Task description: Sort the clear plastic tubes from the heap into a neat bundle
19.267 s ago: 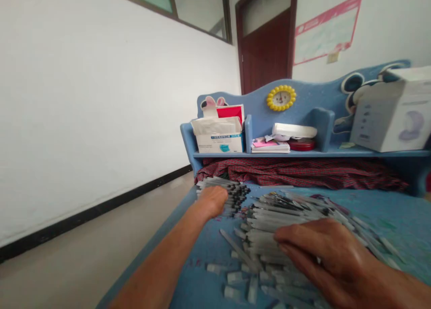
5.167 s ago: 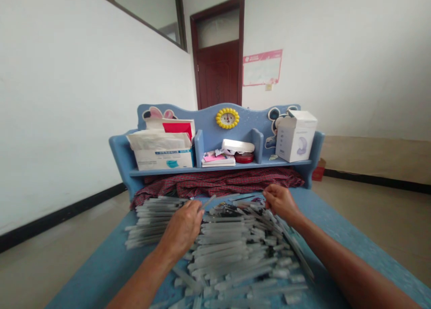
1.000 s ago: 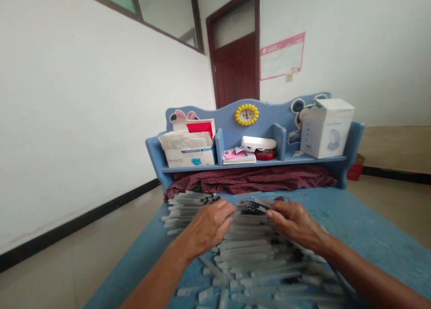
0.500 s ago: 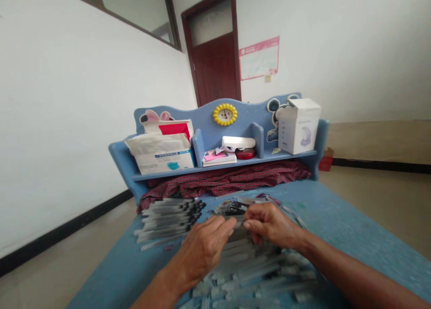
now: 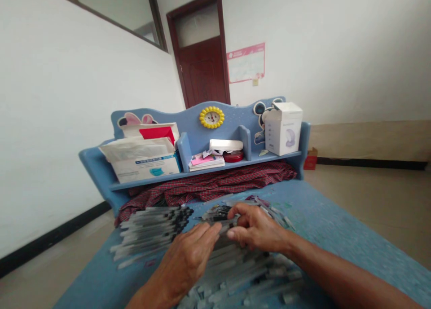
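Note:
My left hand [image 5: 192, 254] is over the middle of the blue desk, fingers pressed together around a translucent pen [image 5: 226, 224] whose dark end points toward the right. Close beside it, my right hand [image 5: 256, 228] has its thumb and index finger apart around that end, apparently without gripping it. Beneath both hands spreads a loose heap of similar clear pen pieces [image 5: 240, 273], blurred in places. To the left lies a neater stack of frosted pens [image 5: 146, 232] with black ends facing right. Thin dark-tipped pieces [image 5: 218, 211] lie just beyond my hands.
A blue shelf [image 5: 158, 178] along the desk's back holds a mask box [image 5: 148, 167], papers [image 5: 207, 163], a red round tin [image 5: 233, 156] and a white carton [image 5: 283, 131]. Checked cloth [image 5: 202, 186] is bunched underneath. More slim pieces [image 5: 279, 217] lie right of my right hand.
My right thumb and index finger have spread from a pinch. The view has shifted, so the desk and shelf appear further left. My left hand stays closed.

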A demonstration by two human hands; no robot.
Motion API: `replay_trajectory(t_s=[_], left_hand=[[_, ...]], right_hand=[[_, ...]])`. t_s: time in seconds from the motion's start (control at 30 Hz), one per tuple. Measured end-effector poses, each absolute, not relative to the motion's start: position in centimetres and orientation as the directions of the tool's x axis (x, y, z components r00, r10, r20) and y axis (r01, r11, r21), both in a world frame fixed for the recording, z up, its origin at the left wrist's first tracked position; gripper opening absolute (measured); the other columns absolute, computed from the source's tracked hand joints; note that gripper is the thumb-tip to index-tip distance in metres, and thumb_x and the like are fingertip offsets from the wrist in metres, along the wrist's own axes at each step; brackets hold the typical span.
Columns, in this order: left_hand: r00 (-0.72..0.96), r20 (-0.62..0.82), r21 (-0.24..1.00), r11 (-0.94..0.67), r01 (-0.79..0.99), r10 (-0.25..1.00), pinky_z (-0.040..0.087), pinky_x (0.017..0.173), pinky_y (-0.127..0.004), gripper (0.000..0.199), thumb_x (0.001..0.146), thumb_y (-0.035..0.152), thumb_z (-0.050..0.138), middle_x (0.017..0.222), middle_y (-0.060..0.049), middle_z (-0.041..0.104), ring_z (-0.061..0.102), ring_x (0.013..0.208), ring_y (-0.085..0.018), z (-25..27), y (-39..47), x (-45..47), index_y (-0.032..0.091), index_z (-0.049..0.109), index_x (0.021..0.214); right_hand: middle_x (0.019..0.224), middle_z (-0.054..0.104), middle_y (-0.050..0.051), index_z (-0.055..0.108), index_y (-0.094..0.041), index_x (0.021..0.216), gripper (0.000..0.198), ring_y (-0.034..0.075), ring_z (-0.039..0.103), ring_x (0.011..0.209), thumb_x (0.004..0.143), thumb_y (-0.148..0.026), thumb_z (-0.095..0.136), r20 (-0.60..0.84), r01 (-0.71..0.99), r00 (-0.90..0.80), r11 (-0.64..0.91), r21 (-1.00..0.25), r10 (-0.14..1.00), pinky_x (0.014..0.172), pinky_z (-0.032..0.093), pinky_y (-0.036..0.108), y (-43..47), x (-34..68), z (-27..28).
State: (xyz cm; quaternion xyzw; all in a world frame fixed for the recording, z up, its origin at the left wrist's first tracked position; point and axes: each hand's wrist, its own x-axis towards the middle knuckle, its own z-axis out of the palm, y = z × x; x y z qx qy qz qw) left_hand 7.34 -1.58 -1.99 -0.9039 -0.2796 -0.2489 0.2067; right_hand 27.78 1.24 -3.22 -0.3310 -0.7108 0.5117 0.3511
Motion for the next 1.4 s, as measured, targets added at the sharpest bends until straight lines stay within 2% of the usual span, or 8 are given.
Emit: replay_trajectory(t_s=[0.13, 0.3, 0.4, 0.57, 0.73, 0.97, 1.2, 1.4], left_hand=[[0.722, 0.573, -0.238, -0.765, 0.599, 0.387, 0.051, 0.060, -0.023, 0.023, 0.094, 0.016, 0.035, 0.075, -0.005, 0.062, 0.062, 0.068, -0.015, -1.9, -1.5, 7.3, 0.012, 0.052, 0.109], [0.712, 0.611, -0.265, -0.758, 0.596, 0.346, 0.053, 0.061, -0.022, 0.024, 0.094, 0.015, 0.033, 0.074, -0.005, 0.063, 0.063, 0.068, -0.015, -1.9, -1.4, 7.4, 0.013, 0.054, 0.103], [0.710, 0.614, -0.268, -0.755, 0.599, 0.345, 0.054, 0.062, -0.022, 0.024, 0.094, 0.015, 0.033, 0.075, -0.006, 0.064, 0.064, 0.068, -0.015, -1.9, -1.4, 7.4, 0.012, 0.054, 0.105], [0.717, 0.606, -0.263, -0.764, 0.589, 0.344, 0.055, 0.063, -0.023, 0.024, 0.093, 0.014, 0.033, 0.076, -0.007, 0.065, 0.064, 0.069, -0.015, -1.9, -1.5, 7.4, 0.012, 0.055, 0.104], [0.714, 0.602, -0.235, -0.776, 0.585, 0.356, 0.055, 0.062, -0.024, 0.024, 0.094, 0.017, 0.035, 0.076, -0.007, 0.065, 0.065, 0.068, -0.016, -2.0, -1.5, 7.6, 0.011, 0.055, 0.105], [0.701, 0.603, -0.173, -0.796, 0.580, 0.380, 0.055, 0.062, -0.022, 0.025, 0.094, 0.016, 0.033, 0.076, -0.007, 0.067, 0.066, 0.067, -0.015, -2.1, -1.2, 7.5, 0.010, 0.055, 0.105], [0.692, 0.615, -0.195, -0.777, 0.598, 0.378, 0.056, 0.063, -0.023, 0.027, 0.094, 0.018, 0.033, 0.076, -0.007, 0.067, 0.066, 0.068, -0.015, -2.3, -1.2, 7.4, 0.010, 0.056, 0.104], [0.687, 0.605, -0.169, -0.778, 0.606, 0.404, 0.056, 0.063, -0.024, 0.025, 0.093, 0.018, 0.035, 0.077, -0.007, 0.067, 0.066, 0.068, -0.016, -2.6, -1.3, 7.2, 0.012, 0.058, 0.100]], right_hand=[[0.047, 0.046, -0.005, 0.048, -0.017, 0.064, 0.030, 0.007, 0.044, 0.042, 0.086, -0.037, 0.048, 0.255, 0.226, -0.503, 0.410, -0.883, 0.826, 0.040, 0.030, 0.017, 1.3, 27.8, -3.3], [0.047, 0.045, -0.008, 0.052, -0.019, 0.092, 0.024, 0.008, 0.044, 0.040, 0.080, -0.039, 0.059, 0.196, 0.177, -0.523, 0.331, -0.927, 0.829, 0.038, 0.029, 0.017, 1.3, 27.7, -3.5], [0.048, 0.046, -0.005, 0.049, -0.017, 0.065, 0.032, 0.008, 0.046, 0.044, 0.086, -0.041, 0.049, 0.265, 0.232, -0.500, 0.423, -0.876, 0.825, 0.040, 0.030, 0.017, 1.3, 27.7, -3.5], [0.046, 0.048, -0.008, 0.053, -0.018, 0.089, 0.021, 0.007, 0.041, 0.035, 0.083, -0.039, 0.054, 0.110, 0.179, -0.553, 0.246, -0.953, 0.826, 0.037, 0.029, 0.017, 1.4, 27.7, -3.7], [0.045, 0.048, -0.006, 0.049, -0.017, 0.065, 0.031, 0.005, 0.042, 0.038, 0.086, -0.040, 0.049, 0.174, 0.192, -0.535, 0.319, -0.928, 0.827, 0.036, 0.028, 0.015, 1.5, 27.8, -3.6], [0.052, 0.057, -0.006, 0.051, -0.017, 0.079, 0.012, 0.008, 0.049, 0.038, 0.074, -0.026, 0.059, 0.110, 0.071, -0.557, 0.179, -0.981, 0.823, 0.039, 0.039, 0.018, 2.6, 28.6, -3.1], [0.055, 0.060, -0.001, 0.065, -0.014, 0.081, 0.016, 0.009, 0.050, 0.047, 0.077, -0.023, 0.052, 0.218, 0.640, -0.272, 0.345, -0.686, 0.937, 0.046, 0.035, 0.019, 6.3, 32.6, -3.4], [0.059, 0.061, 0.003, 0.069, -0.016, 0.065, 0.014, 0.012, 0.049, 0.056, 0.069, -0.026, 0.061, 0.214, 0.781, -0.236, 0.316, -0.539, 0.948, 0.051, 0.029, 0.023, 7.3, 33.5, -4.3]])
